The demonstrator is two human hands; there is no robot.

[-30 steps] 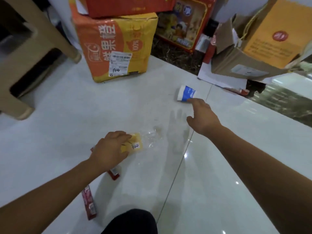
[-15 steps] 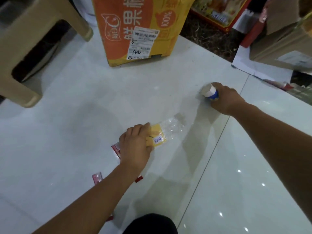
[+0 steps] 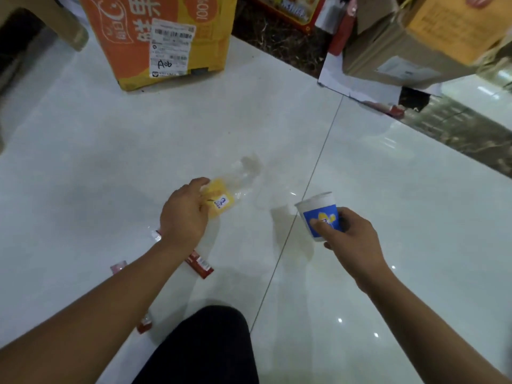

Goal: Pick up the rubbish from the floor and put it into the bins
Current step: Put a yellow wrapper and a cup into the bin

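My left hand [image 3: 184, 214] grips a clear plastic bottle [image 3: 235, 184] by its yellow label, low over the white tiled floor [image 3: 110, 151]. My right hand [image 3: 349, 239] holds a white paper cup [image 3: 318, 209] with a blue label, lifted off the floor and tilted, its open rim pointing up and left. Red wrappers lie on the floor under and beside my left forearm: one [image 3: 201, 264] near the wrist, a small one [image 3: 118, 266] further left, another [image 3: 144, 325] near my knee. No bin is in view.
An orange and yellow carton [image 3: 171, 37] stands at the back. A brown cardboard box [image 3: 401, 51] with papers under it sits at the back right. A beige plastic stool leg [image 3: 69, 31] is at the back left. My dark-clothed knee [image 3: 210, 345] is at the bottom.
My right hand closed on the cup on the floor, then lifted it and drew it back toward me. My left hand kept its grip on the bottle.
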